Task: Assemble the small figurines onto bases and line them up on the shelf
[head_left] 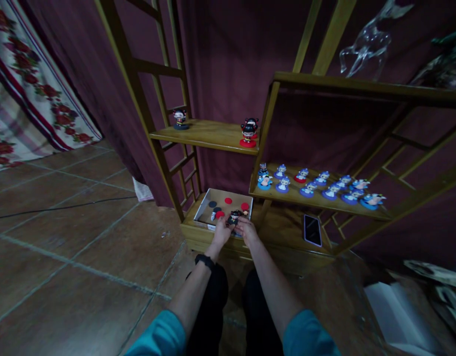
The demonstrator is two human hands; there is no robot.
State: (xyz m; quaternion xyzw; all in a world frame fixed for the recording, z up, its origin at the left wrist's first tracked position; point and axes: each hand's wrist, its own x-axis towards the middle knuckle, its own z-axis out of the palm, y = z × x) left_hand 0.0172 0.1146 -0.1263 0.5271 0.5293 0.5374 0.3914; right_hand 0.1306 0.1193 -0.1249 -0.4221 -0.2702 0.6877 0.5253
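Observation:
Between my two hands is a small black-haired figurine (234,216), held just over the near side of an open cardboard box (203,207). My left hand (222,232) grips it from the left, its wrist wearing a black band. From the right, the fingers of my right hand (246,229) close on its lower part. Inside the box lie several red discs (228,200) and dark discs (212,204), with a small white piece (213,216) and another small figure part (246,212) near my right fingers. My fingers partly cover the figurine's base.
A dark figurine (180,118) and two on red bases (248,134) stand on the upper left shelf (213,132). Several blue-and-white figurines (307,189) fill the middle right shelf. A phone (312,230) lies on the bottom board. A glass deer (369,44) stands on the top shelf.

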